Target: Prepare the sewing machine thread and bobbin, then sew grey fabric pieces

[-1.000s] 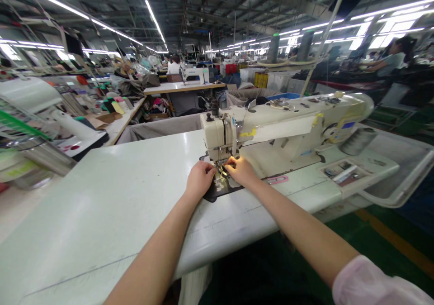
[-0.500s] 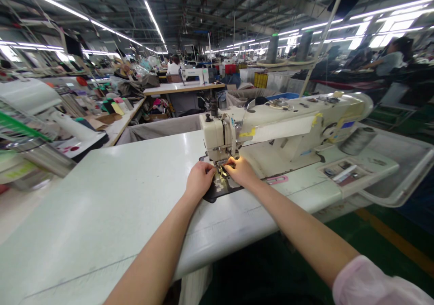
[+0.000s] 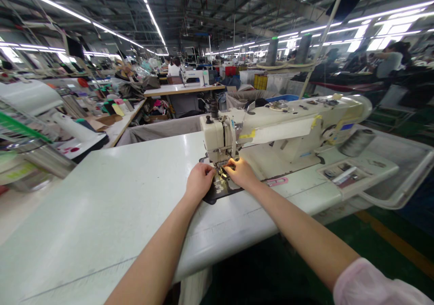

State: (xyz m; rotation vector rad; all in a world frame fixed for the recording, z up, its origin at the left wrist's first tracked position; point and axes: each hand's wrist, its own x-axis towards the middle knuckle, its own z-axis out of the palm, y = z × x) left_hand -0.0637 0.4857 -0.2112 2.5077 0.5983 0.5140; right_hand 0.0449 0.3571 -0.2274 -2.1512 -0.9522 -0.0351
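A cream industrial sewing machine (image 3: 288, 124) stands on the pale table, its needle area lit by a small lamp. Just left of the presser foot (image 3: 222, 173) is my left hand (image 3: 200, 180), fingers curled and thumb pressed to the fingertips. Opposite it, my right hand (image 3: 240, 171) pinches close to the needle from the right. Whatever lies in either pinch is too small to make out; it could be thread. Below both hands, the dark, worn needle plate (image 3: 220, 189) shows in part.
Pink thread snips (image 3: 277, 181) lie right of my right wrist. A recessed tray (image 3: 344, 173) holds small tools, with a grey thread cone (image 3: 357, 142) behind it. A clear plastic bin (image 3: 403, 169) hangs at the table's right end. A metal cup (image 3: 42, 155) stands at left.
Both hands stay almost still at the needle. The view has shifted very slightly. In the background, a person at the right has moved their arms.
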